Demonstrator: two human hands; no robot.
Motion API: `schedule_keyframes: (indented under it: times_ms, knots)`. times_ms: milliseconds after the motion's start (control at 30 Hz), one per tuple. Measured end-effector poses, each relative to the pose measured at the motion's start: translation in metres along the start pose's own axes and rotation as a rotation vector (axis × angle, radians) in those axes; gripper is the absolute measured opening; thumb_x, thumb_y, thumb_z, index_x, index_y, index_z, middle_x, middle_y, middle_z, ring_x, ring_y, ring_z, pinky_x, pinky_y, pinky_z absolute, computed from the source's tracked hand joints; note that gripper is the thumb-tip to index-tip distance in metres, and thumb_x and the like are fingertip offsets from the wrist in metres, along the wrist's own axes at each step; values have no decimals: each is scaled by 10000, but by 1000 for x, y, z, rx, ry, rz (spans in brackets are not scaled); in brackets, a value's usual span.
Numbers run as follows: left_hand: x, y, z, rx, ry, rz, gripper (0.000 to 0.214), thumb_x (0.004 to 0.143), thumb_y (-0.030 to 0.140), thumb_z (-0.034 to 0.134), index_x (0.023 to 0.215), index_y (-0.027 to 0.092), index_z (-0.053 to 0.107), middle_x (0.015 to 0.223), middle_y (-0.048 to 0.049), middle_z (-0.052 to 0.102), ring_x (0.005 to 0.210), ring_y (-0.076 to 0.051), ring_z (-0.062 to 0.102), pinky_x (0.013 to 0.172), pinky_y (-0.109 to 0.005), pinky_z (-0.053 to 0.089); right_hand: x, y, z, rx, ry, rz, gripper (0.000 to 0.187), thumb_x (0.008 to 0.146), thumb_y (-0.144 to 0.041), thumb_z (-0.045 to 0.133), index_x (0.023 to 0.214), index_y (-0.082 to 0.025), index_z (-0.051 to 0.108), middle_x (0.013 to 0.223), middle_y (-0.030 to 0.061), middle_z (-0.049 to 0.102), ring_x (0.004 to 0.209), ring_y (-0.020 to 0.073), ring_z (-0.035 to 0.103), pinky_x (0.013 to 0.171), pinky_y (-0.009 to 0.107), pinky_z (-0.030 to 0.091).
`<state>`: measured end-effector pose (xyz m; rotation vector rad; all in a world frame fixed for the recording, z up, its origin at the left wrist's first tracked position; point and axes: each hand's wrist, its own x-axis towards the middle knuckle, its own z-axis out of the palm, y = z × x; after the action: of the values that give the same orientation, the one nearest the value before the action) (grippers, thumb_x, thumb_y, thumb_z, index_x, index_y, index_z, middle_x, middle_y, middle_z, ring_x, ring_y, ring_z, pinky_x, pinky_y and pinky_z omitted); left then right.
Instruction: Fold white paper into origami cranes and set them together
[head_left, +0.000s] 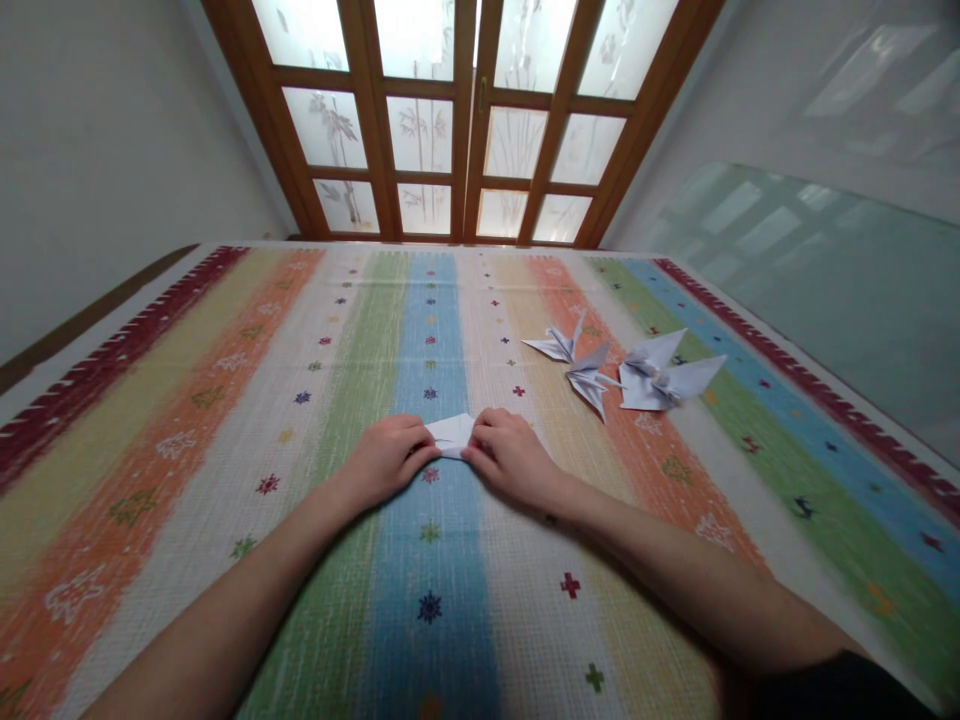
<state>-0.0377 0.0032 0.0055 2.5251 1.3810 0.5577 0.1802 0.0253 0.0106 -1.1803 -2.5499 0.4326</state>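
Note:
A small folded piece of white paper (452, 434) lies on the striped cloth in front of me. My left hand (386, 457) is curled, with its fingertips pinching the paper's left edge. My right hand (508, 455) is curled too and presses the paper's right edge with its fingertips. Most of the paper is hidden under the two hands. Both forearms reach in from the bottom of the view.
Three finished white paper cranes lie to the right: one (559, 343) farther back, one (592, 378) in the middle, a larger one (664, 375) rightmost. The striped cloth (225, 420) covers the surface. Wooden glass-paned doors (450, 120) stand beyond; a glass panel (825, 270) lines the right side.

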Motion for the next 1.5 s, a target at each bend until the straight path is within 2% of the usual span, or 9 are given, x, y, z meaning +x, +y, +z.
schedule_keyframes:
  times_ms: [200, 433, 600, 933, 1033, 1167, 1333, 1433, 1500]
  knots:
    - [4, 0, 4, 109, -35, 8, 292, 971, 323, 486, 781, 162, 639, 753, -34, 618, 740, -183, 564, 692, -305, 419, 1, -5, 3, -17, 27, 4, 265, 930, -380, 581, 791, -162, 639, 876, 64, 629, 842, 198, 540, 725, 318, 349]
    - [0, -12, -3, 77, -31, 20, 317, 954, 397, 516, 767, 163, 617, 788, -32, 601, 768, -185, 546, 719, -318, 412, 5, -8, 5, -14, -7, 74, 215, 937, -290, 568, 799, -155, 661, 867, 62, 627, 828, 190, 538, 728, 318, 346]
    - [-4, -20, -7, 53, -54, 27, 316, 968, 376, 477, 774, 169, 617, 813, -35, 595, 790, -184, 545, 741, -321, 406, 5, -10, 4, 19, 3, 102, 183, 911, -261, 598, 778, -151, 656, 878, 61, 621, 827, 184, 535, 727, 311, 338]
    - [11, -9, -12, 163, -265, -122, 307, 986, 346, 413, 829, 170, 609, 873, -61, 623, 841, -220, 544, 745, -344, 380, 5, -11, 6, -25, -16, 115, 190, 942, -228, 538, 816, -133, 645, 903, 82, 625, 816, 178, 540, 742, 302, 368]
    - [13, -7, -15, 178, -292, -157, 303, 987, 337, 410, 851, 166, 619, 894, -70, 631, 857, -226, 551, 751, -347, 382, 6, -13, 5, -53, -27, 126, 199, 947, -228, 525, 831, -124, 649, 921, 92, 625, 803, 177, 542, 738, 300, 383]
    - [13, -5, -12, 227, -283, -172, 307, 986, 344, 408, 854, 169, 623, 889, -70, 632, 867, -228, 551, 757, -346, 389, 6, -14, 5, -66, -30, 129, 209, 955, -225, 505, 848, -124, 654, 946, 93, 622, 792, 168, 546, 742, 297, 395]
    - [12, -5, -7, 223, -206, -224, 325, 988, 348, 401, 825, 163, 612, 857, -73, 619, 860, -239, 551, 750, -355, 389, 8, -13, 5, -64, -45, 126, 212, 951, -217, 500, 847, -121, 657, 955, 92, 623, 790, 162, 553, 740, 292, 401]
    - [10, -10, -11, 84, -149, -216, 312, 985, 317, 396, 808, 166, 605, 821, -56, 604, 818, -213, 547, 749, -341, 398, 8, -14, 6, -84, -33, 124, 199, 948, -219, 505, 866, -121, 658, 973, 96, 624, 796, 165, 552, 737, 296, 398]
    - [7, -16, -15, -55, -135, -169, 268, 958, 317, 454, 798, 171, 612, 804, -40, 597, 791, -194, 543, 745, -325, 407, 7, -15, 7, -94, -23, 128, 193, 945, -222, 508, 868, -127, 657, 969, 94, 623, 797, 169, 547, 731, 297, 391]
